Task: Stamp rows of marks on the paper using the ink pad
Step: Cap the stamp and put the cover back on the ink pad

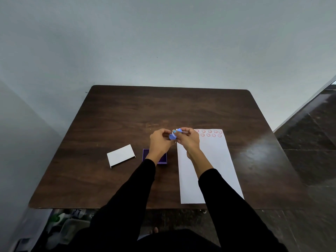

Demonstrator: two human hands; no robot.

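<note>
While both hands met over the far left corner of the paper (209,170), the small blue stamp (172,136) sat pinched between them, left hand (161,140) and right hand (188,140) both closed narrowly on it; its long axis could not be told. Two rows of red smiley marks (211,133) ran right of the stamp along the paper's far edge. Nearer and left of the paper lay the purple ink pad (163,159), partly under the left wrist, its white lid (121,155) farther left. Below the marks the sheet was bare.
</note>
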